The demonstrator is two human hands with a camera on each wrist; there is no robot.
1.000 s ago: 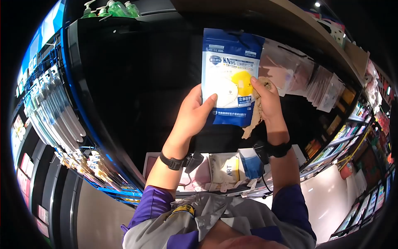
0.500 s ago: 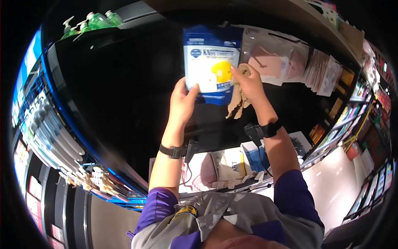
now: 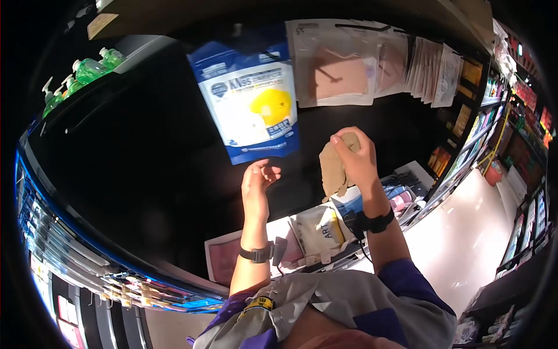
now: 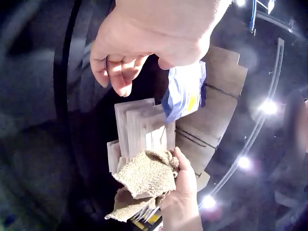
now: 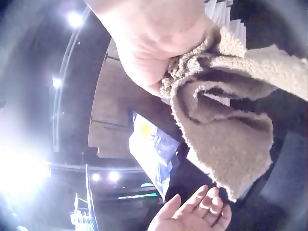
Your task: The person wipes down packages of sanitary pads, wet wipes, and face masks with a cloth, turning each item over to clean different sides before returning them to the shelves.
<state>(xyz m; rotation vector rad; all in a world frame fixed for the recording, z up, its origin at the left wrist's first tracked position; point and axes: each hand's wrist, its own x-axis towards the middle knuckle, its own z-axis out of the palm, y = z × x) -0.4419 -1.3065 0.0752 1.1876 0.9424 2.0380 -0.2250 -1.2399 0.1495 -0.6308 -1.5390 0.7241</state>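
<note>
A blue-and-white KN95 mask pouch (image 3: 247,107) with a yellow mask printed on it hangs, a little tilted, at the front of the dark display. Just below its bottom edge is my left hand (image 3: 254,189), holding nothing, with its fingers loosely bent. My right hand (image 3: 361,163) grips a crumpled beige terry cloth (image 3: 332,171), which droops from the fingers. The right wrist view shows the cloth (image 5: 231,139) close up, with my left hand (image 5: 192,216) apart from the pouch (image 5: 154,149).
Clear packets with pink contents (image 3: 343,70) hang right of the pouch. Green pump bottles (image 3: 90,70) stand on the upper left. Below the hands is a white tray of packs (image 3: 317,230). A blue wire rack (image 3: 35,215) curves along the left side, and a shelf board (image 3: 192,17) runs overhead.
My left hand has let go of the pouch and dropped below it. The right hand, still gripping the cloth, has come away from the pouch and lowered. The camera view has shifted.
</note>
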